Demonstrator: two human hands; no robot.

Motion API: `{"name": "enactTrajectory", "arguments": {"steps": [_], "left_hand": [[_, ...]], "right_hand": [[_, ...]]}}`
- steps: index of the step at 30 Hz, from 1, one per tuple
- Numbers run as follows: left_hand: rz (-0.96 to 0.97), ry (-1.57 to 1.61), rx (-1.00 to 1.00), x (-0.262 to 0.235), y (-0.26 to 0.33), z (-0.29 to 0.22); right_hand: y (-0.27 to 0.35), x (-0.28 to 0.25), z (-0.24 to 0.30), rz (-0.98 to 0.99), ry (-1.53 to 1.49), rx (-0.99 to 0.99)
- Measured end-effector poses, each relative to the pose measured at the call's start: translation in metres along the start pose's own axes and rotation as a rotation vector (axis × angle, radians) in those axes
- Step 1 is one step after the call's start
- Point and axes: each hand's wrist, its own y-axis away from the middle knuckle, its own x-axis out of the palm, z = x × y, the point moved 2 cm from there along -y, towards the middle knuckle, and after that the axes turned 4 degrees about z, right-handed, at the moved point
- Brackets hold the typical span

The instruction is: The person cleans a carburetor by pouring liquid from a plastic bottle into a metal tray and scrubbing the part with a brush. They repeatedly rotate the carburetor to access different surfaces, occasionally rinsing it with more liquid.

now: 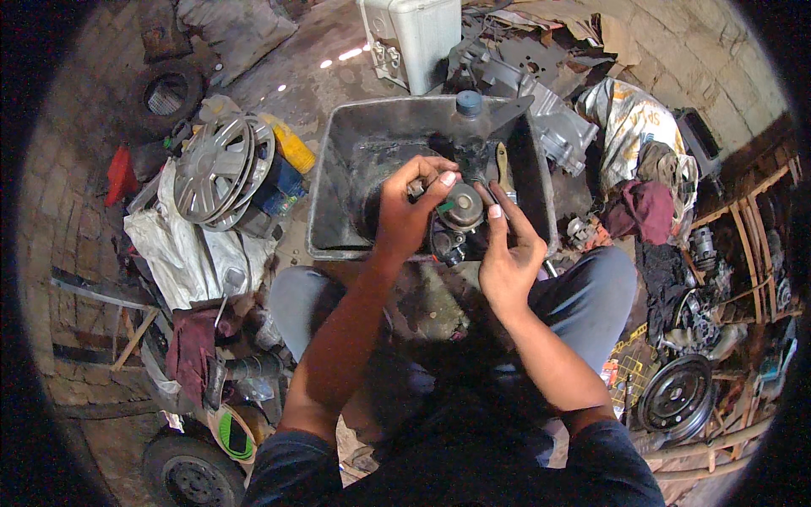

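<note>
A round-topped metal engine part, which looks like a carburetor, sits at the near edge of a grey plastic tub. A small green piece shows at its left side. My left hand is just left of and above it, with thumb and forefinger bent together in a pinch; what lies between them I cannot make out. On its other side is my right hand, thumb and fingers drawn together over something small and dark. Whether either hand touches the part is hard to see.
Inside the tub are a brush and a blue-capped container. A white box stands behind. Wheel covers and a white sack lie left; a metal casting, cloths and a wheel rim lie right.
</note>
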Motion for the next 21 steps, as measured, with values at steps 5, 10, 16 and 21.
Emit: {"name": "enactTrajectory", "arguments": {"steps": [5, 10, 16, 21], "left_hand": [[0.073, -0.103, -0.191, -0.003, -0.004, 0.0], [0.014, -0.134, -0.139, -0.004, -0.001, 0.001], [-0.076, -0.004, -0.118, 0.001, 0.0, 0.01], [-0.119, -0.022, -0.126, -0.001, 0.0, 0.016]], "right_hand": [[-0.009, -0.016, 0.003, -0.042, 0.008, -0.032], [0.013, -0.034, 0.005, 0.034, 0.146, -0.078], [0.026, -0.028, 0.01, 0.101, 0.427, -0.476], [0.03, -0.023, 0.002, 0.099, 0.478, -0.467]]}}
